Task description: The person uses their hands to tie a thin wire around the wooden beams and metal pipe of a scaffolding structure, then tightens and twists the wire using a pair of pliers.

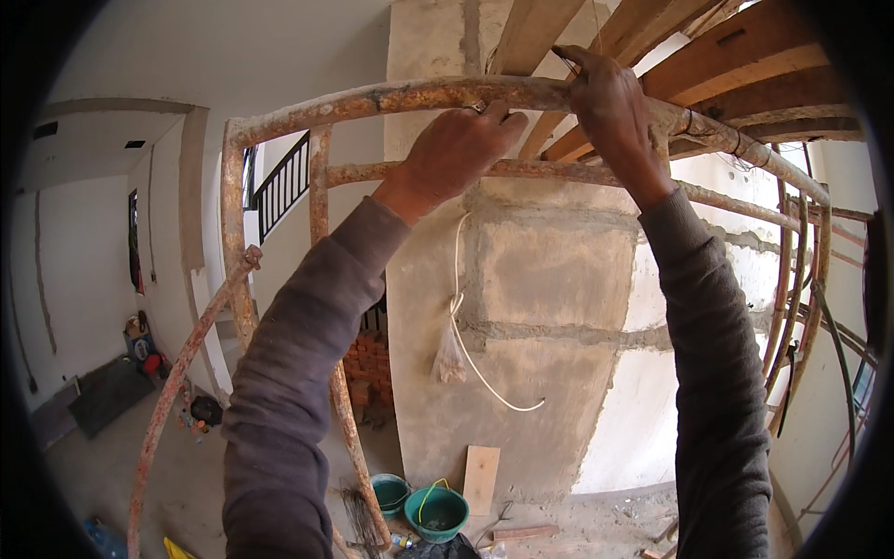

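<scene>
Both arms reach up to a rusty scaffold frame. My left hand is closed just below its top tube, with thumb and fingertips together against the metal. A small item shows at those fingertips, too small to name. Farther right, my right hand is closed at the same tube, its fingers bent over the top beside a wooden plank. Thin dark wire seems to show by the right fingertips, but what the fingers hold is mostly hidden. A lower rusty crossbar runs behind both wrists.
Wooden planks lie overhead at the right. A loose white cable and a plastic bag hang on the patched wall. Below are green buckets, a board and stacked bricks. A rusty brace slants at left.
</scene>
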The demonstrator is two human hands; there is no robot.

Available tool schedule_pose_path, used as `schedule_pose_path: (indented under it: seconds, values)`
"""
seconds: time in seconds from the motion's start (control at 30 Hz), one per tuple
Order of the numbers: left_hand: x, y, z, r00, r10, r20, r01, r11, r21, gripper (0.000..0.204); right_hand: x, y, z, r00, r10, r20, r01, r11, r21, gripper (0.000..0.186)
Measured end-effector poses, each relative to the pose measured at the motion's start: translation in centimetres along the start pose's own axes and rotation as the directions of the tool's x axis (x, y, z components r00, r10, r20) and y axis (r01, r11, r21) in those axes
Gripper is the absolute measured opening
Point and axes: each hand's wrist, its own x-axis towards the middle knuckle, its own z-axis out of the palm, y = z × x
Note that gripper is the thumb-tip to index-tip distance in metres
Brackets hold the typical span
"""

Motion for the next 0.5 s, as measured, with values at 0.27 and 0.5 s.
schedule_pose_path:
  seconds: [0.27,0.5]
  values:
    - [1.5,2.8,0.5,0.991,-0.064,-0.116,0.049,0.990,-0.130,0.021,1.0,1.8,1.1,0.938,-0.342,-0.057,0.330,0.931,-0.157,0.040]
    - [1.0,3.0,0.2,0.973,-0.120,-0.197,0.068,0.965,-0.252,0.015,2.3,1.6,1.8,0.950,0.292,0.109,-0.304,0.946,0.113,0.035]
